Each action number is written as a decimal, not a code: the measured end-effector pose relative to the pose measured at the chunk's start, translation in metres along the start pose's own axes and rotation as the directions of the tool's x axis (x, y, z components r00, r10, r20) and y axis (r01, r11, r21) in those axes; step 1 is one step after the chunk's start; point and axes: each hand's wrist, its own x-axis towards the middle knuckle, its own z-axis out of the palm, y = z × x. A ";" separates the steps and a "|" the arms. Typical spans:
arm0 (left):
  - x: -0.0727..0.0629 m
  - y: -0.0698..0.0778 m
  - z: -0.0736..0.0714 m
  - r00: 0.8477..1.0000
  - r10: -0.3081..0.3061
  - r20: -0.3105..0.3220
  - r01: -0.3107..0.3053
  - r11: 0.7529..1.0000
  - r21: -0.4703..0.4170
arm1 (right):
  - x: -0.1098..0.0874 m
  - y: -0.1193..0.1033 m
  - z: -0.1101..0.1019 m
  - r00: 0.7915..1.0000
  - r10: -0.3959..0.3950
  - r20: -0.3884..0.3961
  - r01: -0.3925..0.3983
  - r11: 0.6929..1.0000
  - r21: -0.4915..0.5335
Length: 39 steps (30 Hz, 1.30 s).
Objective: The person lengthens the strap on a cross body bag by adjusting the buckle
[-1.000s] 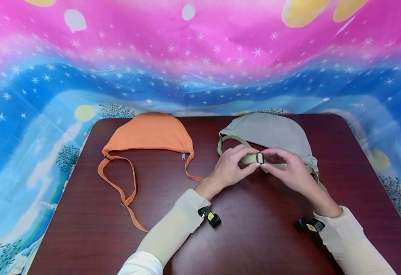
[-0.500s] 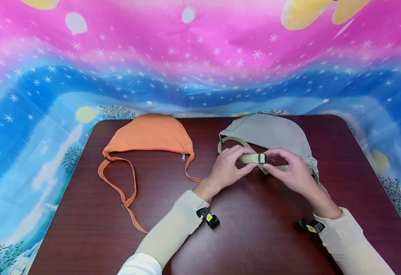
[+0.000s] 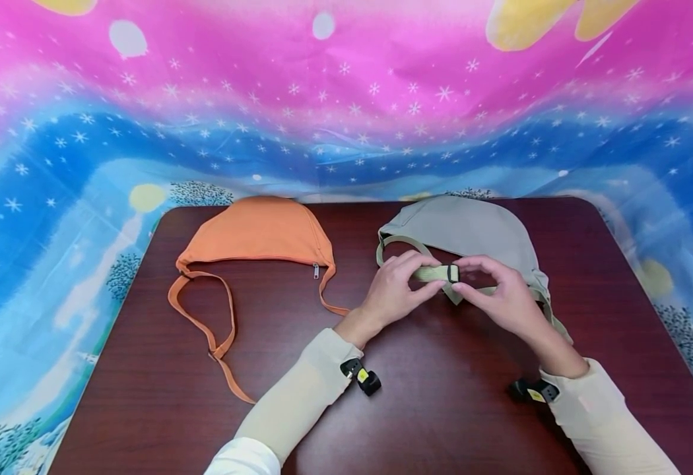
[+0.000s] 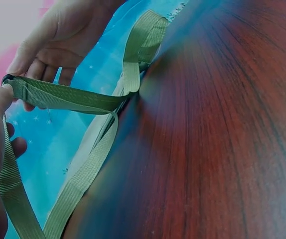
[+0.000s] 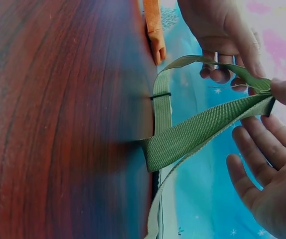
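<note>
A grey shoulder bag lies at the table's back right, its light green strap lifted in front of it. My left hand pinches the strap between thumb and fingers. Just to the right, the black strap slider sits by the fingertips of my right hand, which pinches the strap at the slider. In the left wrist view, the strap runs doubled from the slider down towards the bag. The right wrist view shows a loop of strap hanging below the hands.
An orange shoulder bag lies at the back left of the dark wooden table, its strap trailing towards the front. My left forearm crosses near that strap. A patterned cloth hangs behind the table.
The slider has shifted slightly to the right, and more strap shows between my hands. The strap below the slider hangs a little lower. Both bags stay put.
</note>
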 end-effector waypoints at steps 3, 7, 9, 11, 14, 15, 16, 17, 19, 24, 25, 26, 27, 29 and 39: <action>-0.003 -0.004 -0.002 1.000 -0.019 -0.001 0.019 1.000 0.022 | 0.002 -0.001 0.001 1.000 0.008 -0.002 -0.008 1.000 -0.004; -0.006 -0.008 -0.005 0.999 -0.048 0.001 0.047 0.997 0.053 | 0.002 -0.001 0.002 1.000 0.004 -0.024 -0.004 1.000 -0.002; -0.006 -0.008 -0.006 0.999 -0.043 0.001 0.043 0.998 0.054 | 0.001 -0.001 0.002 0.999 -0.002 -0.043 0.002 1.000 -0.002; -0.005 -0.007 -0.007 1.000 -0.027 -0.006 0.028 0.998 0.057 | 0.000 0.000 0.001 0.998 -0.004 -0.060 0.004 1.000 -0.003; -0.003 -0.007 -0.007 0.999 0.002 -0.034 0.000 0.997 0.072 | 0.000 0.000 0.002 0.998 -0.005 -0.069 0.006 1.000 0.002; -0.003 -0.007 -0.006 0.999 0.009 -0.045 -0.006 0.997 0.077 | 0.001 0.000 0.002 0.998 -0.005 -0.066 0.006 1.000 0.007; -0.002 -0.007 -0.006 0.998 0.016 -0.053 -0.011 0.996 0.083 | 0.001 0.000 0.003 0.998 -0.003 -0.065 0.004 1.000 0.010; -0.002 -0.007 -0.006 0.998 0.021 -0.059 -0.016 0.996 0.083 | 0.001 0.000 0.003 0.998 0.000 -0.063 0.002 1.000 0.017; -0.003 -0.008 -0.006 0.998 0.028 -0.065 -0.022 0.996 0.087 | 0.002 0.000 0.003 0.998 0.004 -0.062 -0.002 1.000 0.023; -0.002 -0.008 -0.004 0.998 0.034 -0.062 -0.030 0.997 0.072 | 0.001 0.000 0.003 0.998 -0.003 -0.059 0.004 1.000 0.025; -0.002 -0.008 -0.004 0.998 0.034 -0.059 -0.030 0.997 0.069 | 0.001 0.000 0.003 0.998 -0.005 -0.058 0.006 1.000 0.025; -0.002 -0.008 -0.004 0.998 0.033 -0.057 -0.029 0.997 0.066 | 0.002 0.000 0.003 0.998 -0.006 -0.057 0.008 1.000 0.027; -0.002 -0.007 -0.004 0.998 0.032 -0.054 -0.028 0.997 0.065 | 0.002 0.000 0.004 0.998 -0.007 -0.056 0.009 1.000 0.030; -0.002 -0.007 -0.004 0.998 0.031 -0.050 -0.028 0.997 0.065 | 0.002 0.001 0.004 0.999 -0.009 -0.049 0.010 0.999 0.035; -0.002 -0.006 -0.004 0.999 0.035 0.021 -0.037 0.992 0.117 | 0.005 0.001 0.008 0.997 -0.054 -0.047 0.055 0.998 0.019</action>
